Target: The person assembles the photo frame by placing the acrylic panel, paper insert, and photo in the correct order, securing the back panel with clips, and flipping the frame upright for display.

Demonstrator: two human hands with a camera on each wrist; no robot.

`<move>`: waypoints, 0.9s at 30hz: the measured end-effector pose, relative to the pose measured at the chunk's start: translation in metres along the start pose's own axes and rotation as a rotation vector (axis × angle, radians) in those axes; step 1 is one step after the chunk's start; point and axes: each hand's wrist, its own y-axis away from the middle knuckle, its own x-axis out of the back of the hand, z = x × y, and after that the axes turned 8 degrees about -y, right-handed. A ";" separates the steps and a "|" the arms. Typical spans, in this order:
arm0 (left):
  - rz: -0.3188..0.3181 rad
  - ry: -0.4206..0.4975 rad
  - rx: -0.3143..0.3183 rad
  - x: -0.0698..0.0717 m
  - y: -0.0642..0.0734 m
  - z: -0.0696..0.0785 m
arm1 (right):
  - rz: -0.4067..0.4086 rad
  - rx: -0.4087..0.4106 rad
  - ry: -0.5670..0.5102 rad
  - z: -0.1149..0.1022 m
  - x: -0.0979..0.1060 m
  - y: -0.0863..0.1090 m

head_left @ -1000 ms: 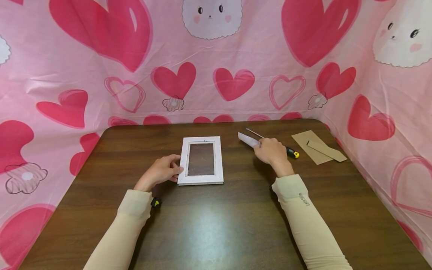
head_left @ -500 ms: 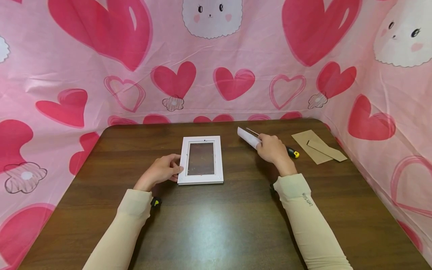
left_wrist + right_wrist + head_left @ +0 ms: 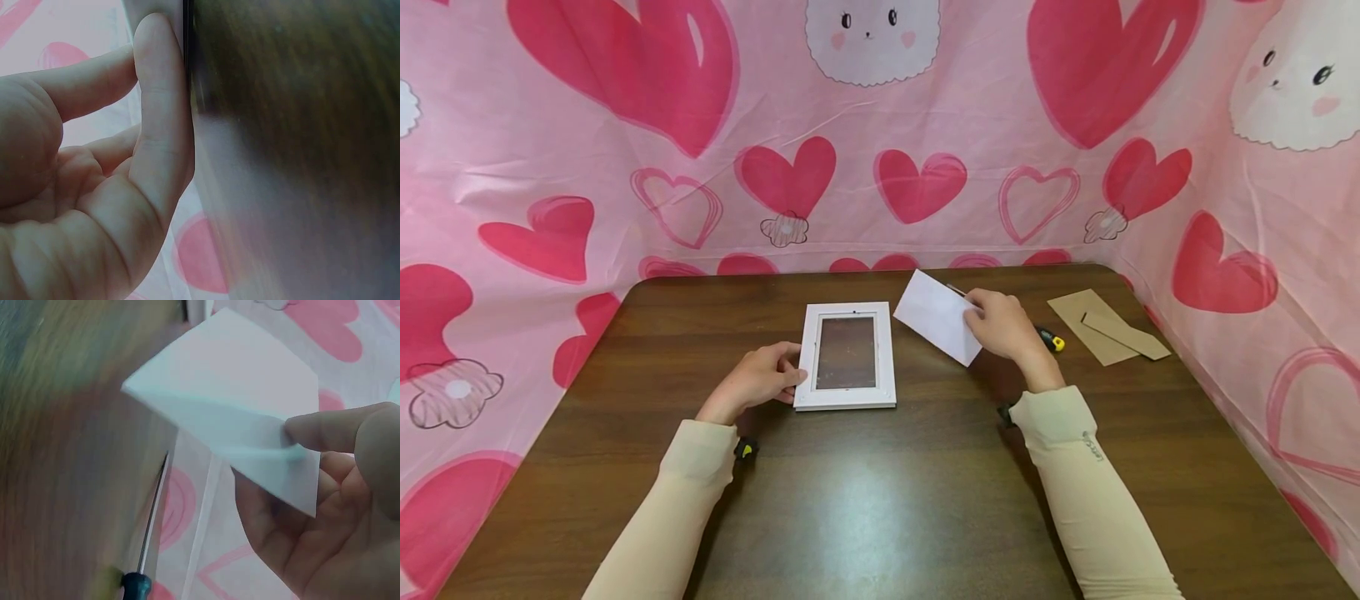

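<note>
A white picture frame point(image 3: 885, 358) with a dark see-through window lies flat on the wooden table. At its left edge my left hand point(image 3: 760, 377) grips the side, thumb on top and fingers against the rim. In the left wrist view the fingers point(image 3: 161, 81) press on the frame's edge. My right hand point(image 3: 1003, 327) pinches a white sheet of paper point(image 3: 936, 317) by its right side, between thumb and fingers. The paper is off the table, tilted, just right of the frame; in the right wrist view the sheet point(image 3: 231, 381) bends slightly near the thumb.
Behind the right hand lies a screwdriver with a black and yellow handle point(image 3: 1050, 339), its shaft partly hidden by paper and hand. Farther right are a brown backing board point(image 3: 1086, 312) and a brown stand piece point(image 3: 1123, 335) overlapping it. Pink heart-printed cloth point(image 3: 850, 117) surrounds the table.
The white paper has turned from nearly edge-on to face up and swung left toward the frame in my right hand. My left hand and the frame have stayed put.
</note>
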 end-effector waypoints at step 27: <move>-0.012 0.033 -0.005 0.000 0.000 -0.002 | -0.099 -0.068 -0.715 -0.071 -0.054 -0.012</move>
